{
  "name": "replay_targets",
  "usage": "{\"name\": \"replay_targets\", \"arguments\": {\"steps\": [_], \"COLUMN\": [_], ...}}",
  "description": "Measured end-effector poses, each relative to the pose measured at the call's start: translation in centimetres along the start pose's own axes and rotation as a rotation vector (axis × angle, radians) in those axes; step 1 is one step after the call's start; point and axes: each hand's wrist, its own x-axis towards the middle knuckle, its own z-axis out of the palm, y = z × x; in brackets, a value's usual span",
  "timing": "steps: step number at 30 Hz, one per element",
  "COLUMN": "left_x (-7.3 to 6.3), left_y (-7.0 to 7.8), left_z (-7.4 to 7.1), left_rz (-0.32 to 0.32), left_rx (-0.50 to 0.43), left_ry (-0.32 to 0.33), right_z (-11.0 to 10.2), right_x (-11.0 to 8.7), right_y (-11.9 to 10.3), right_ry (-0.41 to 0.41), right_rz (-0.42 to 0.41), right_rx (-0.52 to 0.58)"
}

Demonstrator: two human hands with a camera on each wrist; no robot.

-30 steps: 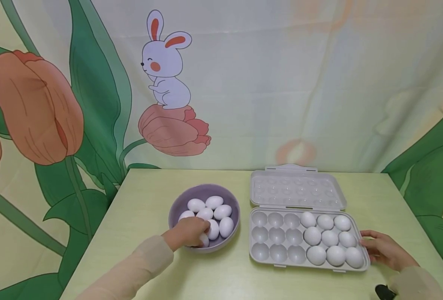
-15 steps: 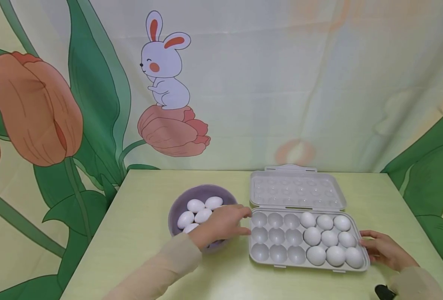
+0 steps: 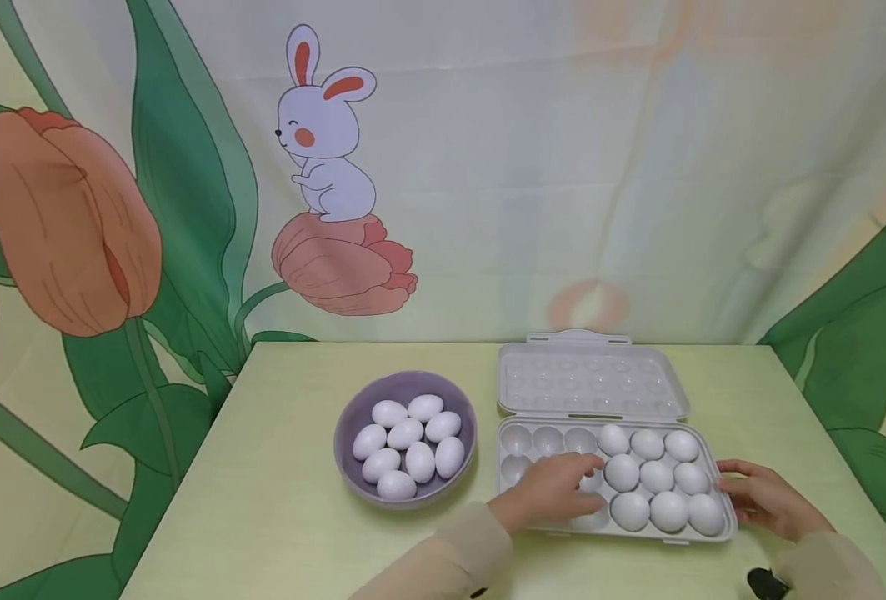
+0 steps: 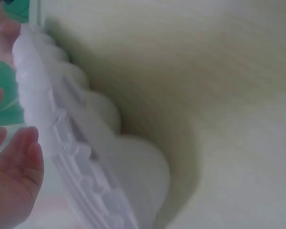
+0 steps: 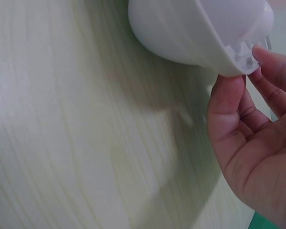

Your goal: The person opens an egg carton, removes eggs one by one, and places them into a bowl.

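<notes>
A pale grey egg carton (image 3: 549, 440) lies open on the table, its lid (image 3: 593, 382) laid back behind it. White eggs (image 3: 656, 476) fill the cups on its right half; visible cups on the left half hold none. My left hand (image 3: 551, 492) is over those left cups, thumb and fingers apart, fingertips beside the eggs. In the left wrist view no egg shows between its loosely bent fingers (image 4: 24, 160). My right hand (image 3: 774, 502) pinches the carton's right end, thumb under the rim in the right wrist view. Several more eggs (image 3: 405, 433) lie in a purple bowl (image 3: 348, 417).
The bowl stands on the light wooden table (image 3: 277, 467), left of the carton. A cloth backdrop (image 3: 473, 167) printed with a rabbit and tulips hangs behind the table's far edge. A small black object (image 3: 768, 583) shows by my right sleeve.
My left hand has moved right, from the eggs in the bowl to above the carton's left cups. The eggs in the bowl have shifted a little. My right hand has stayed at the carton's end.
</notes>
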Motion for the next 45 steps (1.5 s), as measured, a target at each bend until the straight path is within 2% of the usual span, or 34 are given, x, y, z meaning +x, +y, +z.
{"name": "replay_targets", "arguments": {"steps": [7,14,18,22,29,33,36,39,45], "left_x": [1.6,2.4,2.8,2.9,2.9,2.7,2.5,2.4,2.5], "left_y": [1.8,3.3,4.0,4.6,4.6,4.3,4.2,4.2,4.5], "left_z": [3.5,5.6,6.1,6.0,6.5,6.4,6.2,5.9,4.1], "left_rz": [-0.03,-0.182,-0.271,-0.331,-0.328,-0.315,-0.301,-0.283,-0.324], "left_rx": [0.117,0.186,0.241,0.258,0.25,0.21,0.136,0.03,-0.264], "left_ry": [0.044,0.074,0.08,0.073,0.102,0.139,0.189,0.232,0.22], "right_z": [0.0,0.1,0.0,0.0,0.1,0.2,0.2,0.2,0.2], "right_x": [0.0,-0.1,-0.1,-0.2,-0.2,-0.3,-0.3,-0.4,-0.3], "right_y": [-0.1,-0.1,-0.1,-0.1,-0.2,-0.2,-0.2,-0.2,-0.1], "right_ry": [-0.006,-0.002,-0.011,-0.017,-0.014,-0.01,-0.013,-0.02,-0.023], "right_rz": [0.001,-0.004,-0.009,-0.01,-0.008,-0.009,-0.015,-0.021,-0.029], "right_rx": [-0.017,-0.013,-0.01,-0.013,-0.016,-0.028,-0.032,-0.025,-0.01]}}
